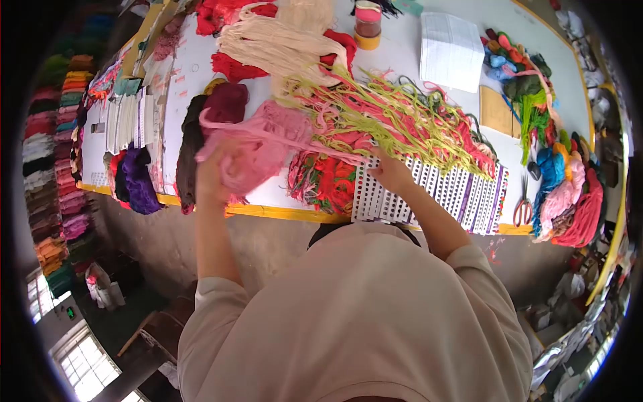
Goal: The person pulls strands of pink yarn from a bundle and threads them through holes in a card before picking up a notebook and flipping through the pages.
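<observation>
1. Nearest, the wearer's beige shirt (362,321) faces the yellow-edged table (288,213), both forearms reaching over its edge.
2. The right hand (390,173) is above the white perforated cards (392,197), which lie side by side at the near edge. Its fingers are drawn narrow, thumb and forefinger closed on the end of a pink strand (288,137).
3. The left hand (212,167) is blurred against the near left side of a loose pink skein (258,144); I cannot tell how its fingers are set. The skein lies over the table's left half, and the strand crosses from it to the right hand.
4. Between the hands, a red-and-green bundle (328,184) sits just beside the cards. Red-handled scissors (523,210) lie to the cards' right, near bright skeins (577,204) hanging over the edge.
5. Left of the pink skein are a dark skein (189,137) and, farther left, a purple skein (137,179); a maroon skein (226,102) touches its far side.
6. Beyond the cards spreads tangled lime-and-coral yarn (402,120).
7. Farthest across lie a cream skein (274,48) over red yarn (234,68), a stacked container (367,27) and white papers (450,50).
</observation>
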### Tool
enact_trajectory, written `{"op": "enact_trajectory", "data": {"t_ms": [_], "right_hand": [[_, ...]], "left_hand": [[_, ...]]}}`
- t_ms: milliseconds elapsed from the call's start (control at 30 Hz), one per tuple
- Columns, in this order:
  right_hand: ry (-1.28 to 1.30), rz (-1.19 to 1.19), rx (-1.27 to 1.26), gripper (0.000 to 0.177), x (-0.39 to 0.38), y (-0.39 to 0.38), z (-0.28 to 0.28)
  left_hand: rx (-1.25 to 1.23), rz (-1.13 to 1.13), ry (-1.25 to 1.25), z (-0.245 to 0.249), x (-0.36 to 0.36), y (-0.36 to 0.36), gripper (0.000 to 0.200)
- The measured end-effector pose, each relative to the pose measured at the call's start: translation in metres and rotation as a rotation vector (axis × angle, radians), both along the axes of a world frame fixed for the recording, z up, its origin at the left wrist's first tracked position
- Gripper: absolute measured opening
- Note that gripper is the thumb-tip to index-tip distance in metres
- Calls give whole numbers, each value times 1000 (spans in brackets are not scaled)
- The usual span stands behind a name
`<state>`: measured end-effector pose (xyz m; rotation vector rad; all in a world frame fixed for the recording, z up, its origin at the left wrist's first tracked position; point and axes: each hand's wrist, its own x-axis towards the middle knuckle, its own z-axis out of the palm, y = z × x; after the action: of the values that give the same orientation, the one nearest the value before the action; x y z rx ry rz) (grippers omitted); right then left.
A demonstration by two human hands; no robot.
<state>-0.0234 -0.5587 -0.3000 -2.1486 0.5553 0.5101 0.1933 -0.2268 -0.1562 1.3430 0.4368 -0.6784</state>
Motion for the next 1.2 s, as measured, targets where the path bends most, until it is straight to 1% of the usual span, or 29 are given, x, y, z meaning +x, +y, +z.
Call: {"op": "enact_trajectory", "data": {"t_ms": [33,67,100,133,167,200,233,267,300,333,367,433,467,533,667,733,767,833,933,1033,1167,1200], "right_hand": [[-44,-106,88,48,1,6,7],[-300,-171,57,42,4,19,19],[-316,-156,50,42,11,29,35],[-427,-287,334,35,18,37,55],[-530,-414,622,29,25,45,79],[-544,-404,613,29,28,51,115],[-520,-439,749,22,29,56,157],[-496,-475,883,16,28,61,185],[-514,-476,866,16,28,64,196],[-533,-437,845,15,27,68,204],[-549,-401,826,14,25,70,210],[-581,-402,794,12,20,73,210],[-591,-455,832,11,16,75,212],[-602,-564,926,8,11,81,219],[-593,-626,918,7,2,88,228],[-644,-701,1004,6,-1,91,228],[-649,-703,1002,6,-1,92,229],[-637,-763,1044,6,-3,94,232],[-654,-765,1011,5,-5,98,232],[-674,-737,991,5,-5,100,232],[-658,-783,1029,6,-6,102,233],[-658,-785,1040,6,-6,103,234]], "left_hand": [[-111,-89,-18,-4,-14,-5,24],[-219,-179,-40,-8,-31,-17,27],[-226,-285,-44,13,-52,-48,37],[-380,-388,-95,28,-67,-73,46],[-484,-401,-145,24,-77,-89,50],[-629,-414,-118,23,-84,-96,53],[-642,-421,-132,31,-92,-105,53],[-716,-414,-148,43,-99,-114,55],[-790,-408,-160,51,-103,-120,56],[-857,-481,-131,44,-102,-120,54],[-870,-495,-134,48,-104,-121,54],[-717,-521,-201,58,-110,-123,49],[-724,-530,-204,62,-111,-122,49],[-712,-466,-126,70,-114,-120,45],[-683,-470,-137,69,-118,-121,38],[-575,-474,-252,65,-119,-121,29],[-578,-479,-252,64,-118,-119,29],[-497,-507,-300,64,-118,-116,24],[-522,-492,-238,61,-119,-116,23],[-503,-488,-230,52,-121,-114,23],[-597,-421,-248,66,-125,-118,24],[-599,-420,-192,67,-125,-118,24]]}}
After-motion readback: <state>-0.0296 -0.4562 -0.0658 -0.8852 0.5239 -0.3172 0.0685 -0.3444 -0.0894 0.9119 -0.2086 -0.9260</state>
